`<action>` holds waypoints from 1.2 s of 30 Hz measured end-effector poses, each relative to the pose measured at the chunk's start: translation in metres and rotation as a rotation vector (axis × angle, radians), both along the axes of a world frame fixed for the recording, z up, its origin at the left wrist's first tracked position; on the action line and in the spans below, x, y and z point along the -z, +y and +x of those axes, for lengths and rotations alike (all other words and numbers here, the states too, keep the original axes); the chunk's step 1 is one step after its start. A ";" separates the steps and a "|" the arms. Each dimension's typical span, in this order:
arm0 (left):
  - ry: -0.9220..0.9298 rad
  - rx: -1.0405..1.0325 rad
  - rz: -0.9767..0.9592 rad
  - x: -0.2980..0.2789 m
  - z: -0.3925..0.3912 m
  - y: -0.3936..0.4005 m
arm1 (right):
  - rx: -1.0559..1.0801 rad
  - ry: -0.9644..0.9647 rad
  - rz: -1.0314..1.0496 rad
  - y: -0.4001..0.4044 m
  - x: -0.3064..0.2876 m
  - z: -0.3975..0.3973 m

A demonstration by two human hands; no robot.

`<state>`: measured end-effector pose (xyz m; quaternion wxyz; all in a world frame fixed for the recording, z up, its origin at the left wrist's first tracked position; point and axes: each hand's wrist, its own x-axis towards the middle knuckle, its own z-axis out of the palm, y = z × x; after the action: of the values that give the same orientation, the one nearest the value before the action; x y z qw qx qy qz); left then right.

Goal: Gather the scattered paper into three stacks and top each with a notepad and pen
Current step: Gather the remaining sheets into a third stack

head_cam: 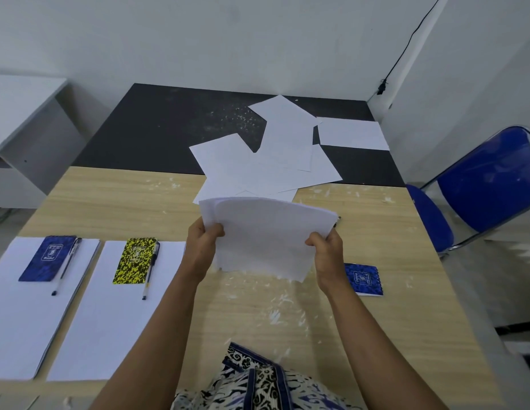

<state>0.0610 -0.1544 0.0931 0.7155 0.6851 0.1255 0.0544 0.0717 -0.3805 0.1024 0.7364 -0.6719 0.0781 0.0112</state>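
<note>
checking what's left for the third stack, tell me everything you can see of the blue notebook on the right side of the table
The blue notebook is small, with a mottled dark-blue cover bearing a white emblem and frame. A spiral binding runs along its far edge, and white page edges show at its near edge. It lies flat and closed on the wooden table, slightly turned, just right of the right hand, whose wrist hides its left edge. No paper lies under it and no pen on it.
</note>
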 end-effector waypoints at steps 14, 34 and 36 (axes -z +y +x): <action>0.087 0.080 0.061 -0.003 -0.008 -0.019 | -0.059 0.077 0.012 0.012 0.007 -0.003; 0.222 -0.016 0.209 0.035 -0.006 -0.008 | -0.100 0.204 -0.262 0.006 0.046 0.009; 0.265 -0.048 0.221 0.037 -0.005 -0.009 | -0.126 0.224 -0.306 0.007 0.050 0.015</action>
<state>0.0563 -0.1629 0.0566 0.6114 0.7576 0.2285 -0.0059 0.0869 -0.3740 0.0525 0.6103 -0.7741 0.1183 0.1198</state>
